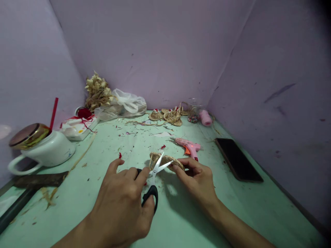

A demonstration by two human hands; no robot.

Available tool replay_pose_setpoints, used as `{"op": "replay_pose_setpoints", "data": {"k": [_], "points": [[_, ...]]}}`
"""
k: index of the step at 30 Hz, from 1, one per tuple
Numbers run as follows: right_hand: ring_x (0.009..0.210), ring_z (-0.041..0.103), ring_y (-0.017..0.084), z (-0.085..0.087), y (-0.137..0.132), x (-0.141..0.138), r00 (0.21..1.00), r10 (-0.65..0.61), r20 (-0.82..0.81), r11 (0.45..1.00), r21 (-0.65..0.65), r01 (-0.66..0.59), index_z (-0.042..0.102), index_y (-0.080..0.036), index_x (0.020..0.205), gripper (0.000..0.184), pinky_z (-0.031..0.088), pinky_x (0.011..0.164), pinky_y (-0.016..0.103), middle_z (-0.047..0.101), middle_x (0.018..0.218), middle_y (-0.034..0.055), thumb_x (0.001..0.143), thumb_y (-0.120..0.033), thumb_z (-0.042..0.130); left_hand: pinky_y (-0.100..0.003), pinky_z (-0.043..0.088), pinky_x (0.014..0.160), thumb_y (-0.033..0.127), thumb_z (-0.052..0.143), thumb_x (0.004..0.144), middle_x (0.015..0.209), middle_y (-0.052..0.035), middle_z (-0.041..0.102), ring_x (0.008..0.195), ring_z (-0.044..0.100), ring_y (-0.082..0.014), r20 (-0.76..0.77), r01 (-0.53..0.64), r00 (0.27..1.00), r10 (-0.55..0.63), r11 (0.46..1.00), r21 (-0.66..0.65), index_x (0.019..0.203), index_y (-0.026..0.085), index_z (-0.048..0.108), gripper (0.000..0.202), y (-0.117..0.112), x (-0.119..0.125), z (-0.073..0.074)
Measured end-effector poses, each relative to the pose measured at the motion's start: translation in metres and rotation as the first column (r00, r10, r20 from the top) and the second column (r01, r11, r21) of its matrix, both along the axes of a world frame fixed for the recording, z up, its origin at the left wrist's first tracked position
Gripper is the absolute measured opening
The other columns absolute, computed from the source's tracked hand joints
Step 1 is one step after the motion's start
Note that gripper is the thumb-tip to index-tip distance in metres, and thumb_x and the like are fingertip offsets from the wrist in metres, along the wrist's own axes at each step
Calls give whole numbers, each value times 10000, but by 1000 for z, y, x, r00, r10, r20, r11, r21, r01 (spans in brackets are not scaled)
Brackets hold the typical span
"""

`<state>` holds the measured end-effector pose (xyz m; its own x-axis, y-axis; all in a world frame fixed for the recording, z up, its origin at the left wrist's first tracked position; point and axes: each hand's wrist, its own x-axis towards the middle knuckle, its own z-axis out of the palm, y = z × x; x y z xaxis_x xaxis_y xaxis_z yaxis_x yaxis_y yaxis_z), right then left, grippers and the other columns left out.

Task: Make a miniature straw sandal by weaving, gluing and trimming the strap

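My left hand [126,196] grips black-handled scissors [154,172] by their finger loops, and the blades are spread apart. Between thumb and fingers, my right hand [198,175] pinches a small braided straw piece [167,159], held just above the table. The scissor blades reach up in front of this piece; whether they touch it I cannot tell. A bit of red thread [120,155] shows by my left index fingertip. Beyond my right hand lies a pink glue gun [188,146] with an orange trigger and a small red light.
At the back stand several woven straw pieces [173,117], a clear jar [194,112], a pink thread spool [205,118], a plastic bag [129,103] and dried flowers [97,90]. A phone [238,160] lies right; a white mug [50,151] and a hammer [38,179] lie left.
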<state>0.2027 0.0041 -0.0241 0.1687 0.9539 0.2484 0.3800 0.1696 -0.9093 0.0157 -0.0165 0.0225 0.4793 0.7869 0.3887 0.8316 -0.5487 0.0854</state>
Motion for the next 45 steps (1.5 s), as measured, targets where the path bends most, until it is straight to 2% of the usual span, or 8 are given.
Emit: {"op": "replay_pose_setpoints", "data": {"k": [5, 19, 26, 32, 39, 45], "points": [[606, 606, 152, 1, 0, -1, 1000, 0, 2, 1000, 17, 0, 694, -180, 764, 116, 469, 530, 237, 683, 699, 32, 724, -238, 601, -545, 312, 894, 307, 530, 662, 664, -54, 605, 606, 563, -215, -7, 11, 1000, -11, 1000, -13, 1028, 160, 608, 402, -1, -1, 1], [589, 607, 152, 1, 1, -2, 1000, -7, -21, 1000, -18, 7, 696, -172, 767, 130, 469, 510, 235, 693, 703, 43, 728, -250, 600, -554, 312, 892, 309, 514, 683, 668, -58, 609, 609, 567, -213, -46, 1, 999, -1, 1000, -4, 1052, 157, 590, 407, -1, -3, 1], [575, 613, 154, -1, 1, -2, 1000, -3, -23, 1000, 14, 3, 692, -155, 763, 143, 475, 495, 235, 693, 687, 48, 721, -260, 604, -529, 306, 917, 296, 519, 684, 686, -48, 609, 636, 564, -210, -41, -35, 999, 35, 999, -11, 1054, 161, 598, 401, -3, -1, 3], [563, 602, 140, -1, 1, -1, 1000, -4, -18, 1000, 29, 5, 694, -159, 762, 127, 472, 487, 221, 686, 675, 38, 723, -243, 607, -517, 312, 905, 301, 515, 684, 658, -39, 599, 619, 556, -200, -30, -16, 999, 17, 1000, 13, 1048, 157, 605, 402, -3, 1, 1], [556, 592, 134, -4, 2, -1, 1000, 10, 12, 996, 84, -11, 697, -162, 776, 119, 462, 475, 215, 682, 659, 30, 726, -222, 606, -509, 326, 889, 297, 509, 682, 651, -45, 601, 613, 554, -202, -57, -35, 998, 36, 999, 20, 1039, 155, 619, 399, -3, 2, 1], [574, 595, 127, -6, 2, 4, 986, 63, 152, 967, 233, -97, 688, -162, 821, 119, 465, 494, 213, 681, 693, 28, 754, -175, 590, -504, 334, 885, 292, 491, 673, 637, -61, 600, 594, 552, -203, -115, -16, 993, 28, 994, 109, 1000, 133, 644, 395, -1, 0, 0]]}}
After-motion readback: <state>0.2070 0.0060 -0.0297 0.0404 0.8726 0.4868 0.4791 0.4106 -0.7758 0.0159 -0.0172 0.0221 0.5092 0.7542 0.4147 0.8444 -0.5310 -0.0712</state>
